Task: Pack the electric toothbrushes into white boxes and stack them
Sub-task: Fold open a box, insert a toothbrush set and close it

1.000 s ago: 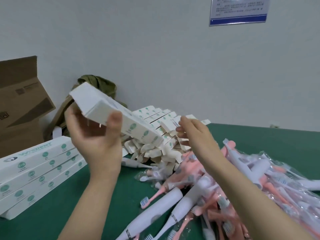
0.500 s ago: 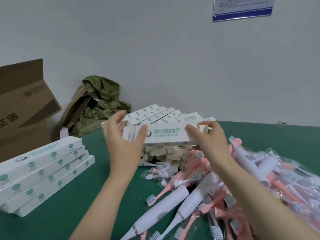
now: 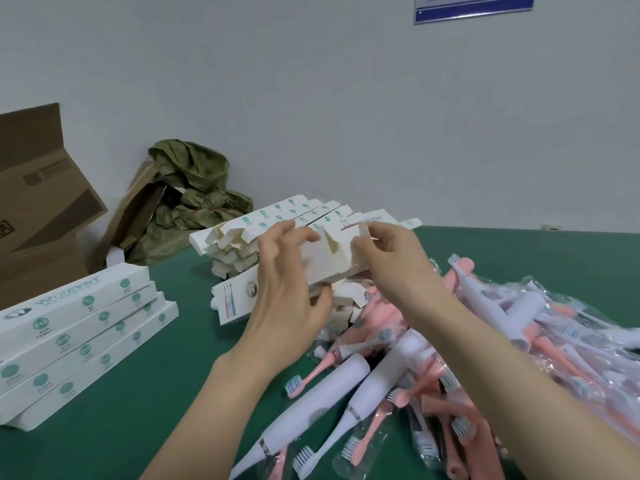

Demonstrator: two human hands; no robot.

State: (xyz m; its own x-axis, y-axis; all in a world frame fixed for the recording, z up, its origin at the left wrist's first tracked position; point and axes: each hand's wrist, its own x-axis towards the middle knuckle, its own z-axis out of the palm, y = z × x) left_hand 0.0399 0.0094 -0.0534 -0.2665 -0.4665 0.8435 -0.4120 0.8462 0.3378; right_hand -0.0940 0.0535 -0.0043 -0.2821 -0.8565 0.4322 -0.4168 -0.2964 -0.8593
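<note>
**Two hands gripping one open-ended white box**

The left hand (image 3: 287,289) is clutching a white box (image 3: 329,261) from the side, its fingers curling over the top face and its thumb pressing up from underneath. The right hand (image 3: 398,265) is pinching the same box at its right end, where the tan inner flaps are standing open. The box is hanging in the air above the green table (image 3: 138,427), just in front of a heap of empty boxes (image 3: 277,216). That heap is leaning in a fanned row with the flaps gaping, and there are too many overlapping to count.

One further loose box (image 3: 232,303), printed with a small toothbrush picture, is lying flat on the table just below the left hand.

To the left, well apart from the hands, a stack of closed boxes (image 3: 79,334) is sitting in stepped layers. At least four boxes are showing, and the full number cannot be told.

On the right, toothbrushes (image 3: 467,341) in clear wrappers are sprawling in one big pile. Two white handles are lying side by side nearest the camera, with many pink and white pieces tangling behind them, beyond counting.

At the far left one brown carton (image 3: 34,202) is standing open. One crumpled olive cloth (image 3: 194,188) is slumping against the wall, and one blue-edged sign (image 3: 474,8) is hanging high above.
</note>
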